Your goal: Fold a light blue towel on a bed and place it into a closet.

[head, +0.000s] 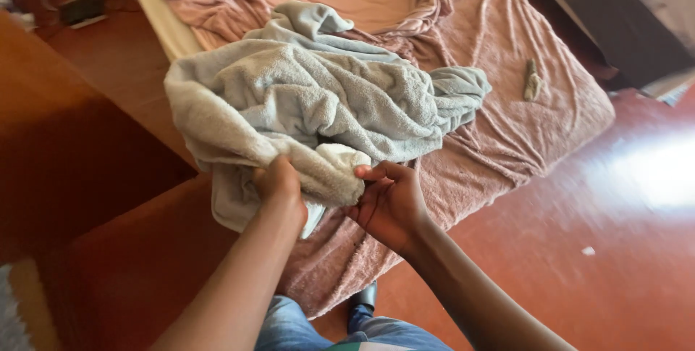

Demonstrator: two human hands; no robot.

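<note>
Two bare hands gather a grey towel at the near edge of a bed.

The left hand (279,181) is clenched on a rolled fold of the grey towel (326,97); the right hand (391,202), palm up, pinches the same roll. The towel lies heaped on a pink bedsheet (507,126). A small rolled cloth (532,81) lies near the bed's right edge, above red floor (579,249).

Low mattress (499,32) under rumpled dusty-pink sheet, centre to far. Polished red floor (579,278), sunlit patch at right. Dark wooden furniture (601,10), far right.
</note>
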